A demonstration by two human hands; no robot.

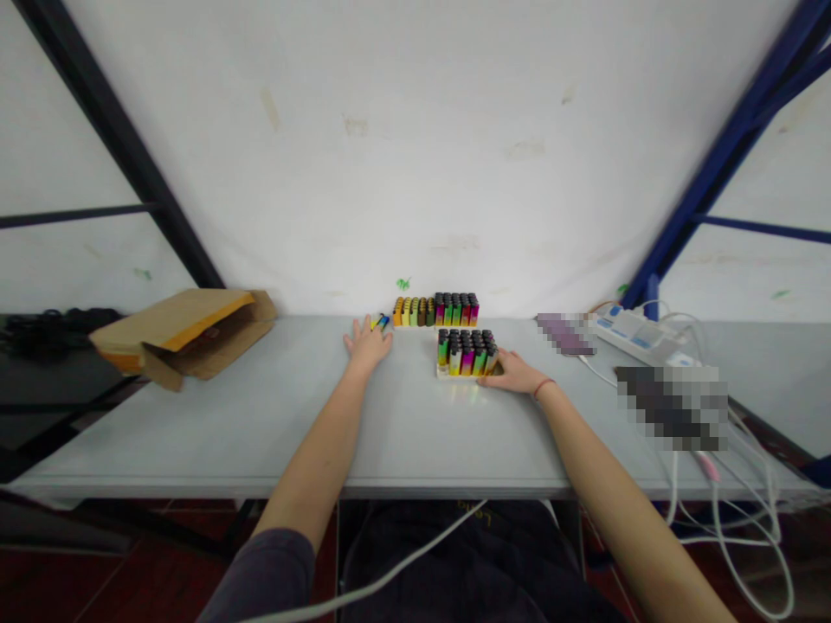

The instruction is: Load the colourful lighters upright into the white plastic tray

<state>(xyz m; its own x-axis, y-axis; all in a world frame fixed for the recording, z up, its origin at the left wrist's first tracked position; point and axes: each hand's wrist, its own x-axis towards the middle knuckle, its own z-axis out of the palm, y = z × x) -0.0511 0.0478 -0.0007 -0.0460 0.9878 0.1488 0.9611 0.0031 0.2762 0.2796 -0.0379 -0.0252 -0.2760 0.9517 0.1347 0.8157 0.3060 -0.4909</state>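
Note:
My right hand is at the right end of a pale tray of lighters, its fingers closed around the tray's corner. Black-topped lighters in green, white and magenta stand upright in rows in it. Farther left, my left hand lies on the table with its fingers spread. A blue and yellow lighter is at its fingertips, partly covered; whether they touch it I cannot tell. Behind, against the wall, are a group of yellow to brown lighters and another block of colourful black-topped lighters.
An open brown cardboard box lies on the left of the grey table. To the right are a white power strip, two blurred-out objects and looping white cables. A white cable crosses before my lap.

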